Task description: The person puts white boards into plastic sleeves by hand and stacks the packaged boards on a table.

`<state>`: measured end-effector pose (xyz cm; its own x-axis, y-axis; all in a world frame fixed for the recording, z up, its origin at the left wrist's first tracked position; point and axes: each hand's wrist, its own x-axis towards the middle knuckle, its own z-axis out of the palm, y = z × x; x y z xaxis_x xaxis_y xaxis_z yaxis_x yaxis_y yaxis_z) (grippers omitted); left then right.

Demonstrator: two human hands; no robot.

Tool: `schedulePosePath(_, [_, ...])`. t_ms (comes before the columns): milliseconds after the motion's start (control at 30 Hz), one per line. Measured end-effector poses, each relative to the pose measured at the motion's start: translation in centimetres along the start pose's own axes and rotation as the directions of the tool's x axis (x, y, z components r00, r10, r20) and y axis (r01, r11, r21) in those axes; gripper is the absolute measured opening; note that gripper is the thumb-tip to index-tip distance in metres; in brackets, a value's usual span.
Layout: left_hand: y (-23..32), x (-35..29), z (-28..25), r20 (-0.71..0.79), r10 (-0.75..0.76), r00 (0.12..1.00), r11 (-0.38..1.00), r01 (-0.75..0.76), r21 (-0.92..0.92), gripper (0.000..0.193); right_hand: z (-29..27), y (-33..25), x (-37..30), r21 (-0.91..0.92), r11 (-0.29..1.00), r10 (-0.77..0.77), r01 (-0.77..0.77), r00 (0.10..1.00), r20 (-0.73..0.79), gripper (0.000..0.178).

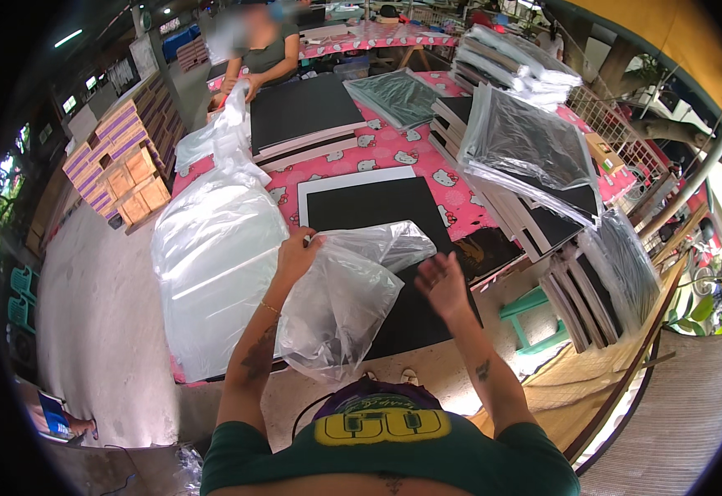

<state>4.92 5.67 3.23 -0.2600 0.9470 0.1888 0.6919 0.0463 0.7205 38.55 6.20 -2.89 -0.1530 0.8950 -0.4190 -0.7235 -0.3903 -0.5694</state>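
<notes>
My left hand (pixel 299 253) pinches the edge of a clear plastic bag (pixel 340 289), which hangs loose and crumpled toward me. My right hand (pixel 443 285) is apart from the bag, to its right, with fingers spread and slightly blurred; it holds nothing. Under and behind the bag lie large black boards (pixel 381 202), the far one on top of a white sheet (pixel 357 177). To the left, a thick pile of clear plastic bags (pixel 220 248) covers the table edge. A dark board with a gold-toned emblem (pixel 485 250) lies right of my right hand.
A pink patterned tablecloth (pixel 394 149) covers the table. Stacked black boards (pixel 303 112) stand at the back; plastic-wrapped stacks (pixel 534 140) rise on the right. Another person (pixel 270 54) handles plastic across the table. A green stool (pixel 534 318) and cartons (pixel 125 149) flank it.
</notes>
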Motion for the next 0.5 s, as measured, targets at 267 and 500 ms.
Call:
schedulePosePath(267, [5.3, -12.2, 3.2, -0.031, 0.391, 0.92, 0.92, -0.389, 0.056, 0.047, -0.7, 8.0, -3.7, -0.104, 0.904, 0.426, -0.415, 0.853, 0.302, 0.051])
schedulePosePath(500, [-0.8, -13.5, 3.5, 0.164, 0.436, 0.885, 0.805, -0.465, 0.368, 0.041, 0.7, 9.0, -2.0, -0.055, 0.957, 0.291, -0.286, 0.943, 0.161, 0.038])
